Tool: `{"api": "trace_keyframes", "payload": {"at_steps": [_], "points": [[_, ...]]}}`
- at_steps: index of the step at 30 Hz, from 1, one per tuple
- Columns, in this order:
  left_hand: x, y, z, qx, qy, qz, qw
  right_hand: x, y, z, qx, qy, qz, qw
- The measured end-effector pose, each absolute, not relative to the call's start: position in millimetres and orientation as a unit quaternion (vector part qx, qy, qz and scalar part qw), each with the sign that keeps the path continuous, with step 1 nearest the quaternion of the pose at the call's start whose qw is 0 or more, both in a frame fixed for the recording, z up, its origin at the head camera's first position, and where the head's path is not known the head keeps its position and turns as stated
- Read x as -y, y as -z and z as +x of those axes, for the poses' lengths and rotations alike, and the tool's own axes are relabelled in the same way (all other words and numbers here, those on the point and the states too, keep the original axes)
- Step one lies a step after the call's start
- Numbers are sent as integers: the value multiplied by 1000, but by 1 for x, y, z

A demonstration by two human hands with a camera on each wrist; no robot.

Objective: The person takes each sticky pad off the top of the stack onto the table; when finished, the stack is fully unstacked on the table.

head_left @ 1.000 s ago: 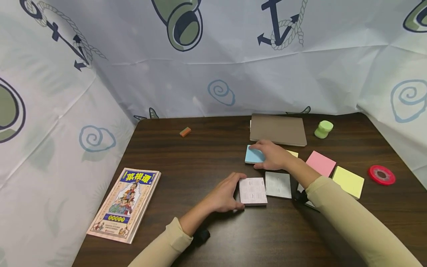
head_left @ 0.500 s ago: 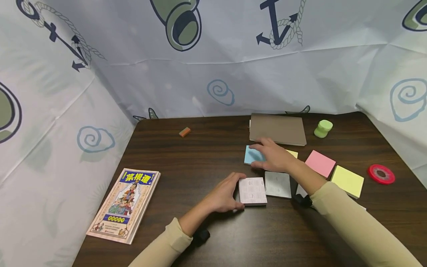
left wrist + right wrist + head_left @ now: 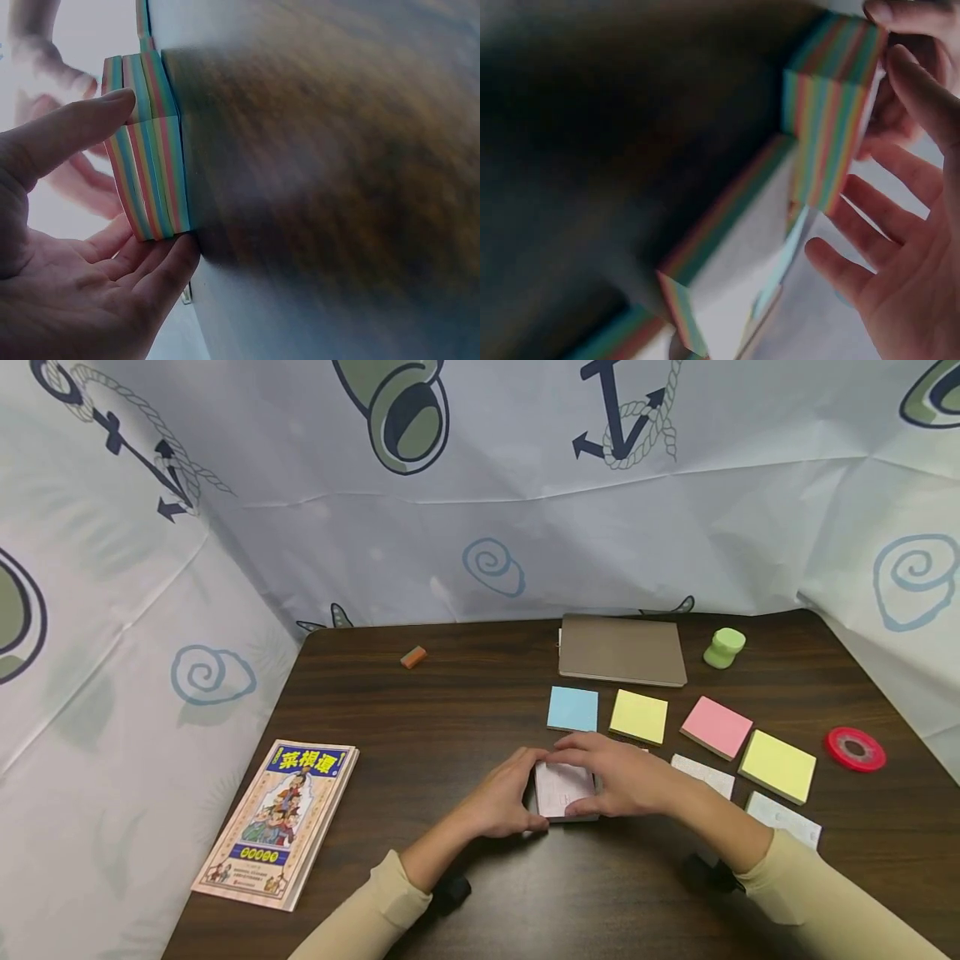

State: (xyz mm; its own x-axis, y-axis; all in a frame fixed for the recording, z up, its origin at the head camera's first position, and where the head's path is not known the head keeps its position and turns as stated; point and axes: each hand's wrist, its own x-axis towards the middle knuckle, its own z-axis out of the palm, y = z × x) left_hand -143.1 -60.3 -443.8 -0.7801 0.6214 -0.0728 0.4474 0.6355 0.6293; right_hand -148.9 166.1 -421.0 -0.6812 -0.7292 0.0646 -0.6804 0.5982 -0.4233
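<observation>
A stack of sticky note pads (image 3: 562,789) with rainbow-striped edges and a pale top sits on the dark table. My left hand (image 3: 498,797) holds its left side, the thumb at the near edge and the fingers at the far edge; the left wrist view shows several layers in the stack (image 3: 154,165). Over the stack's right side is my right hand (image 3: 630,774). Its fingers (image 3: 885,214) are extended and spread in the right wrist view, and contact is hard to tell. Another pale pad (image 3: 742,225) lies beside the stack, mostly hidden under the right hand in the head view.
Behind lie a blue pad (image 3: 572,708), a yellow pad (image 3: 639,717) and a notebook (image 3: 622,649). To the right are a pink pad (image 3: 716,727), more pads, a red tape roll (image 3: 856,749) and a green object (image 3: 724,647). A book (image 3: 277,822) lies left, an eraser (image 3: 413,657) behind.
My right hand has come from the blue pad toward me, over the stack's right side. The blue and yellow pads are now uncovered. My left hand stays at the stack.
</observation>
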Motion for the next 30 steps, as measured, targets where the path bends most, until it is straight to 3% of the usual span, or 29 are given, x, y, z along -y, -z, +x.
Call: {"api": "trace_keyframes", "payload": {"at_steps": [12, 21, 30], "points": [[60, 445, -143, -896, -298, 301, 135, -161, 438, -140, -882, 200, -427, 12], [58, 444, -142, -903, -282, 297, 132, -169, 431, -136, -889, 186, -417, 3], [57, 446, -142, -903, -279, 299, 131, -229, 417, -155, -928, 205, -311, 2]]}}
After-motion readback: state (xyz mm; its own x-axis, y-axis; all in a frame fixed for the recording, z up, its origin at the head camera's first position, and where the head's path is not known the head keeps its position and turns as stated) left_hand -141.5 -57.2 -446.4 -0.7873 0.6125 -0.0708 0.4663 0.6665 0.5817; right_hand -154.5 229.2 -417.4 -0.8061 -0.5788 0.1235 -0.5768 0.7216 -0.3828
